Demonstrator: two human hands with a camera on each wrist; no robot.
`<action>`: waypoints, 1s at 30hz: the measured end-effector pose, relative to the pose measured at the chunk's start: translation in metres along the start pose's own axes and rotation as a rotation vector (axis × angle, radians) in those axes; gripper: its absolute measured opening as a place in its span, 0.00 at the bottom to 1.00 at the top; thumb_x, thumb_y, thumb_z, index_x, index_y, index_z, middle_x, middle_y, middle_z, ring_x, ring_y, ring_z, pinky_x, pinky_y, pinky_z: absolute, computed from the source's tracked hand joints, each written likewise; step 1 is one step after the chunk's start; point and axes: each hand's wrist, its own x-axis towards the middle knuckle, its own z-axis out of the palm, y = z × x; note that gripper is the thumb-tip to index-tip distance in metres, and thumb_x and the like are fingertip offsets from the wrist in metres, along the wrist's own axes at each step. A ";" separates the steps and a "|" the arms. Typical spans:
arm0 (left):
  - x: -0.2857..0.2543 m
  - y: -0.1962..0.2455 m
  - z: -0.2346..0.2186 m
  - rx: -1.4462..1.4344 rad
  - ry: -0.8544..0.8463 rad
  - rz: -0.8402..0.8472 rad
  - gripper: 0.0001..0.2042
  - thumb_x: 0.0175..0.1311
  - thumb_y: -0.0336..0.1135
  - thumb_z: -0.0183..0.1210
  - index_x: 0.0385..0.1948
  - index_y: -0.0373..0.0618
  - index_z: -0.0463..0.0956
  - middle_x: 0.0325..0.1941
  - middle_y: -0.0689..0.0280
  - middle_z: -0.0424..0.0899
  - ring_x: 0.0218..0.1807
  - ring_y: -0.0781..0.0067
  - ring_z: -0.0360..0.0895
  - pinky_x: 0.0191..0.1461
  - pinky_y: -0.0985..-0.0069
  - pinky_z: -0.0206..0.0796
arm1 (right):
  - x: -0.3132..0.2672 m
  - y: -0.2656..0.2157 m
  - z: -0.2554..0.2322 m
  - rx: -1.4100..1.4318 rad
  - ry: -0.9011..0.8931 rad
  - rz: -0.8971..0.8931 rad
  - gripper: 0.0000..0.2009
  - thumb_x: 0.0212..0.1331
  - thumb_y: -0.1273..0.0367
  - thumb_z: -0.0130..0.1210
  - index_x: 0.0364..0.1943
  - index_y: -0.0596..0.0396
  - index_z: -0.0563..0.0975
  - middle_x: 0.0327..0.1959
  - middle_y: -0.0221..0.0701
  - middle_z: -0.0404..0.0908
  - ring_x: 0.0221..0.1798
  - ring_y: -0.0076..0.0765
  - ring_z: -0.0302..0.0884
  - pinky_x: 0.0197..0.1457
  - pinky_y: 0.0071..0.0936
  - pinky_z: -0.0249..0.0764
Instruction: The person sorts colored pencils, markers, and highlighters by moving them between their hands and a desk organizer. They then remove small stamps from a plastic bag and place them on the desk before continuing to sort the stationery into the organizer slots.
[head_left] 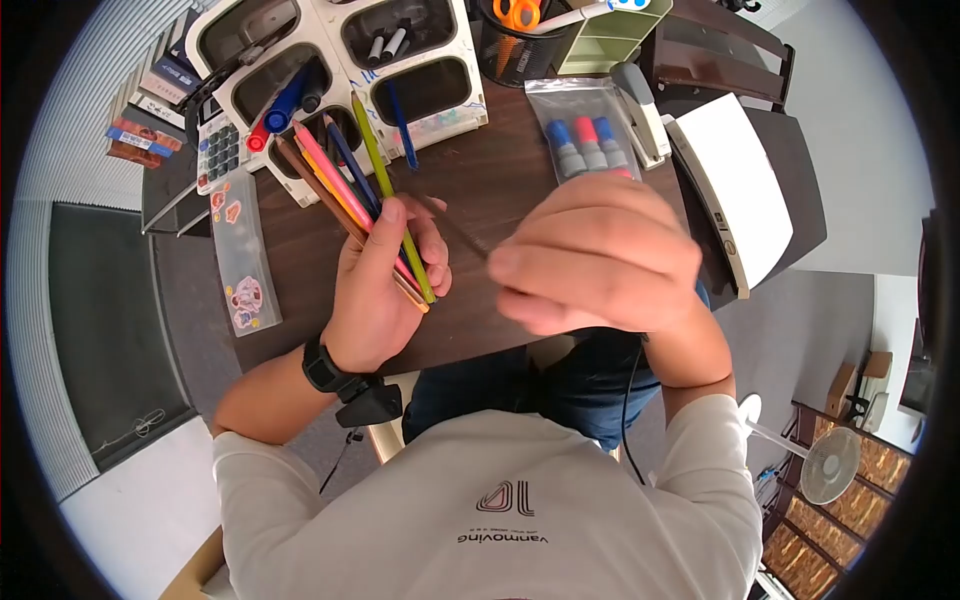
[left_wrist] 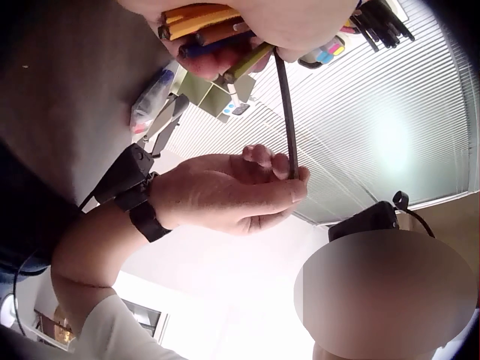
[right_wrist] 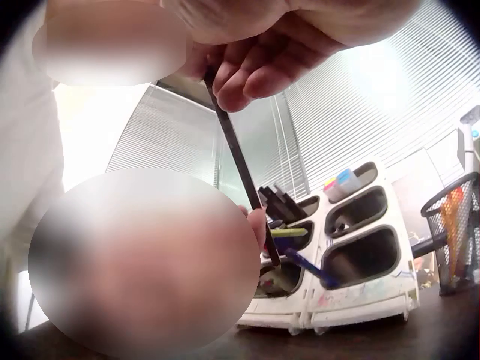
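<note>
My left hand (head_left: 372, 285) grips a bundle of colored pencils (head_left: 340, 190), among them pink, orange, brown, dark blue and a yellow-green pencil (head_left: 378, 165). Thumb and fingers wrap the lower part of the bundle, whose upper ends fan out toward the organizer. To the right, my right hand (head_left: 610, 255) is raised above the table's near side with its fingers bent. In the left wrist view its thumb and fingertips pinch one end of a slim dark pencil (left_wrist: 289, 112). The other end of this dark pencil reaches to the left hand, beside the bundle.
A white organizer (head_left: 345, 60) with dark compartments holds pens and markers. Right of it stand a black mesh cup (head_left: 515, 55), a clear bag of markers (head_left: 545, 100) and a stapler (head_left: 645, 120). A translucent stickered case (head_left: 240, 265) lies at the table's left edge.
</note>
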 end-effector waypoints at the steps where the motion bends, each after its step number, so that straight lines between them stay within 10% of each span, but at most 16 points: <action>1: 0.000 0.000 0.000 -0.008 -0.016 0.019 0.19 0.83 0.51 0.48 0.50 0.44 0.77 0.29 0.71 0.75 0.30 0.79 0.71 0.35 0.77 0.63 | -0.001 0.001 -0.004 0.001 -0.002 -0.003 0.14 0.48 0.71 0.75 0.40 0.56 0.86 0.35 0.29 0.84 0.31 0.35 0.84 0.35 0.27 0.82; 17: 0.000 0.002 0.002 0.103 0.054 0.045 0.15 0.83 0.51 0.49 0.45 0.49 0.73 0.26 0.75 0.64 0.25 0.83 0.62 0.29 0.80 0.55 | -0.019 0.045 0.045 -0.059 -0.177 0.436 0.11 0.59 0.70 0.69 0.45 0.55 0.86 0.39 0.35 0.88 0.39 0.44 0.86 0.42 0.35 0.82; 30: 0.002 0.004 -0.004 -0.003 0.052 0.060 0.18 0.81 0.50 0.54 0.46 0.42 0.76 0.29 0.69 0.73 0.23 0.82 0.68 0.26 0.81 0.59 | -0.006 0.014 0.029 0.173 -0.201 0.243 0.21 0.47 0.60 0.75 0.45 0.49 0.85 0.27 0.27 0.81 0.27 0.37 0.80 0.29 0.32 0.75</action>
